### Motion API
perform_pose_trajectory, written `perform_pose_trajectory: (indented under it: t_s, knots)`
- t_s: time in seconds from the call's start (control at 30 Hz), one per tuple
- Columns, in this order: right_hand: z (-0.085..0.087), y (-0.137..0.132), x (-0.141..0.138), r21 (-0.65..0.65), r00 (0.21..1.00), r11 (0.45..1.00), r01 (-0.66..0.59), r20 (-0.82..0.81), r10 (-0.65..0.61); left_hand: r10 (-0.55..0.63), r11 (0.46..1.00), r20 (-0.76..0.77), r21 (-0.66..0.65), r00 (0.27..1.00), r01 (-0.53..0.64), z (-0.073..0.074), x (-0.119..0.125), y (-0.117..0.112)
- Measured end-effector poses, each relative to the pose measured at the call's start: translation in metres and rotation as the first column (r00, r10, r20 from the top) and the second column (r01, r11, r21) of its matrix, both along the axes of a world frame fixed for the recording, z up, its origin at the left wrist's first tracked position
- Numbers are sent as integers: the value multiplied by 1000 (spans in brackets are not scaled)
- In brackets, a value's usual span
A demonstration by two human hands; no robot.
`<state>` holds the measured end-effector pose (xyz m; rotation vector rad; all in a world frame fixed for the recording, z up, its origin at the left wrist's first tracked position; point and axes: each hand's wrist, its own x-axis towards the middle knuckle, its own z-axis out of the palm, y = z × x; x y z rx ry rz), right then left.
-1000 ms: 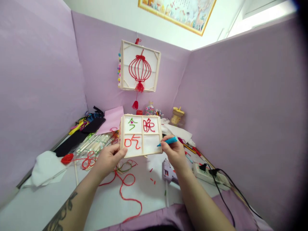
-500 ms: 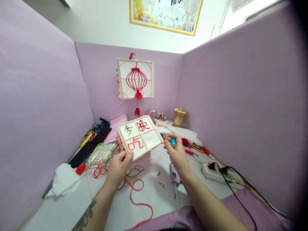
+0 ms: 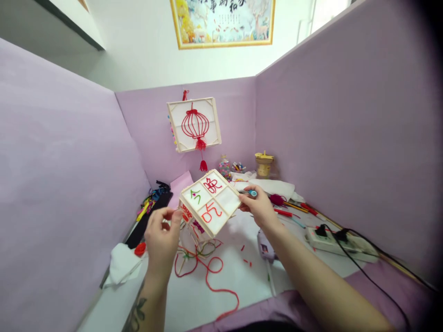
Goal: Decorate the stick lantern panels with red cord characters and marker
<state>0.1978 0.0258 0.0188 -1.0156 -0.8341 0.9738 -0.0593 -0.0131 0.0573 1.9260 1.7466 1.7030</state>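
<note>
A small wooden-framed lantern box [image 3: 210, 202] with white panels hangs tilted above the table between my hands. Its facing panel has four panes; three carry characters in green and red cord. My left hand [image 3: 162, 240] pinches the box's lower left corner with its fingertips. My right hand [image 3: 258, 206] touches the box's right corner and is closed round a blue pen [image 3: 252, 192].
A finished lantern panel [image 3: 194, 123] with a red lantern outline hangs on the purple back wall. Loose red cord [image 3: 213, 272], a glue gun [image 3: 265, 246], a power strip [image 3: 337, 237] with black cables, coloured sticks, jars and white cloths lie on the table.
The box has turned counter-clockwise and tilted onto a corner. My left hand shifted from its lower edge to its left corner. The camera view has lifted and swung.
</note>
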Motion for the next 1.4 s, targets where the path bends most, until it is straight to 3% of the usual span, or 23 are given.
perform_pose_trajectory:
  t_s: [0.07, 0.23, 0.37, 0.5, 0.63, 0.7, 0.8, 0.9, 1.0, 1.17, 1.3, 1.4]
  knots:
    - [0, -2, 0, -1, 1000, 1000, -3, -14, 3, -67, 997, -79, 32, 995, 70, 11, -7, 13]
    - [-2, -3, -3, 32, 998, 999, 9, -70, -7, -327, 932, -67, -185, 943, 311, 20, -13, 47]
    - [12, 12, 0, 110, 999, 994, -9, -30, 12, -334, 907, 99, -236, 938, 348, 20, -12, 52]
    - [64, 42, 16, 195, 961, 980, -50, 276, -5, -297, 904, 261, -233, 919, 358, 18, -5, 41]
    - [137, 72, 15, 207, 858, 940, -270, 496, 137, -160, 936, 217, -276, 963, 218, 2, 5, 11]
    - [166, 82, 5, 179, 753, 880, -439, 608, 252, -132, 957, 78, -250, 988, 148, -6, 6, -9]
    - [191, 89, -12, 72, 473, 748, -660, 813, 339, -107, 989, -108, -112, 988, 95, -6, 1, -27]
    - [194, 89, -23, -49, 227, 678, -733, 923, 312, -60, 997, -176, 44, 982, 69, 12, 0, -18]
    - [187, 84, -25, -98, 113, 618, -780, 949, 293, -197, 980, -234, -32, 952, 195, 30, 9, 7]
    - [175, 78, -30, -89, 65, 536, -840, 963, 262, -300, 943, -244, -225, 922, 247, 37, 27, 26]
    - [169, 78, -37, -102, 76, 503, -858, 944, 322, -245, 955, -317, -240, 916, 173, 36, 25, 19]
    - [168, 80, -41, -112, 84, 484, -868, 928, 364, -266, 948, -419, -275, 868, 158, 41, 22, 18]
